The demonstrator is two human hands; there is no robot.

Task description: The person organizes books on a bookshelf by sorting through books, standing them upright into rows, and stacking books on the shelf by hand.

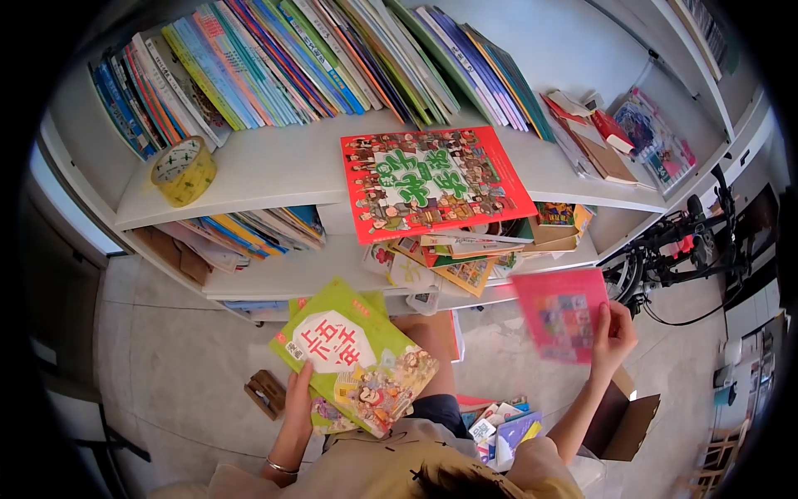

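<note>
My left hand (301, 389) grips a green book (353, 362) with red characters and cartoon figures on its cover; a second green cover shows behind it. Held out to the right, a thin pink book (559, 320), slightly blurred, is pinched at its right edge by my right hand (613, 333). Between and above the hands, a red-bordered book (436, 181) with green characters lies flat, jutting over the front edge of the white shelf (274, 183).
Upright books (274, 62) line the top shelf beside a roll of yellow tape (184, 170). Mixed books and papers (465, 258) fill the shelf below. On the floor are a pile of books (503, 428), a cardboard box (623, 420) and a brown wooden object (266, 394). A bicycle (677, 249) stands right.
</note>
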